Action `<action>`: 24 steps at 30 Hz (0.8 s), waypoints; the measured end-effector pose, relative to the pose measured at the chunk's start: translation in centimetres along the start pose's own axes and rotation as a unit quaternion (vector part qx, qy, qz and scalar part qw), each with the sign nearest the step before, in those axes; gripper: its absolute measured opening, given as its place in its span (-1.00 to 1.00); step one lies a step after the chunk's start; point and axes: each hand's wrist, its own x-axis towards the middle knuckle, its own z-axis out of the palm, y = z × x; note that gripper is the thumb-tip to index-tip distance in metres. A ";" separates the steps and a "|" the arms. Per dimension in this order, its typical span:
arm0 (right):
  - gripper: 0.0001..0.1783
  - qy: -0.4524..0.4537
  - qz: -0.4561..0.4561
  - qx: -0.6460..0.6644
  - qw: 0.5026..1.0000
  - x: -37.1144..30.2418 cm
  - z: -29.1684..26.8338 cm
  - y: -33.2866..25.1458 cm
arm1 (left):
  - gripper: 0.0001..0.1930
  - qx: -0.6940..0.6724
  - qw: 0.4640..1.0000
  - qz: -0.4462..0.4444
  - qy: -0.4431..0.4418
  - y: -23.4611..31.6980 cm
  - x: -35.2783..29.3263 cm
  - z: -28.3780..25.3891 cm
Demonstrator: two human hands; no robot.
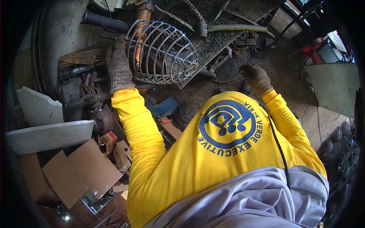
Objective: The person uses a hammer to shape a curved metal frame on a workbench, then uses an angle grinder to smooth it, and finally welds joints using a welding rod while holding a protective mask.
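Note:
A grey metal wire cage point(167, 53), shaped like a rounded basket, lies tilted on a dirty metal bench point(224, 36). My left hand point(118, 68), in a grey knit glove, grips the cage's rim at its left side. My right hand point(256, 78), in a dark glove, is lower right of the cage, curled near a dark cable at the bench's edge; whether it holds anything is hidden. My yellow sleeves and shirt fill the lower middle. An orange power tool point(142, 21) lies behind the cage.
A hammer point(228, 27) lies on the bench top. A dark pipe point(104, 22) sticks out at upper left. Flattened cardboard point(81, 173), grey slabs point(47, 135) and small boxes lie on the floor at left. Scrap metal parts crowd under the bench.

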 end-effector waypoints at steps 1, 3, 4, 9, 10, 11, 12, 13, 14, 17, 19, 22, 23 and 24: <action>-0.67 -0.004 0.005 0.000 1.000 0.0 0.0 -0.1 | -0.56 0.000 1.000 0.000 0.000 -0.5 0.4 -0.1; -0.67 -0.007 0.006 -0.003 1.000 0.1 -0.2 -0.6 | -0.56 -0.035 0.999 0.006 -0.011 -1.3 1.2 -0.2; -0.67 -0.011 0.008 -0.005 1.000 0.1 -0.3 -0.7 | -0.56 -0.035 0.999 0.006 -0.010 -1.6 1.4 -0.3; -0.66 -0.014 0.006 -0.016 1.000 0.1 -0.4 -0.8 | -0.56 -0.074 0.997 -0.017 -0.021 -1.5 1.2 -0.2; -0.66 -0.015 0.005 -0.014 1.000 0.1 -0.4 -0.9 | -0.56 -0.075 0.997 -0.017 -0.020 -1.7 1.2 -0.3; -0.66 -0.015 0.004 -0.015 1.000 0.1 -0.4 -0.9 | -0.56 -0.075 0.997 -0.011 -0.022 -1.8 1.3 -0.3; -0.66 -0.016 0.006 -0.016 1.000 0.2 -0.3 -0.8 | -0.56 -0.074 0.997 -0.004 -0.023 -1.9 1.4 -0.3; -0.66 -0.018 0.008 -0.016 1.000 0.2 -0.3 -0.8 | -0.56 -0.075 0.997 -0.004 -0.023 -1.9 1.4 -0.4; -0.66 -0.018 0.008 -0.017 1.000 0.2 -0.3 -0.8 | -0.53 -0.081 0.996 -0.006 -0.022 -2.0 1.4 -0.4; -0.66 -0.018 0.012 -0.013 1.000 0.2 -0.2 -0.8 | -0.50 -0.091 0.996 -0.006 -0.024 -2.4 1.6 -0.6; -0.66 -0.016 0.005 -0.014 1.000 0.2 -0.1 -0.6 | -0.50 -0.095 0.995 -0.003 -0.027 -2.3 1.6 -0.5; -0.67 -0.020 0.004 -0.014 1.000 0.2 -0.1 -0.7 | -0.51 -0.096 0.995 -0.020 -0.023 -1.7 1.0 -0.4; -0.67 -0.020 0.004 -0.014 1.000 0.2 0.0 -0.6 | -0.51 -0.085 0.996 -0.010 -0.023 -1.7 1.0 -0.5; -0.67 -0.019 0.003 -0.011 1.000 0.2 0.0 -0.5 | -0.51 -0.075 0.997 0.000 -0.023 -1.7 1.0 -0.5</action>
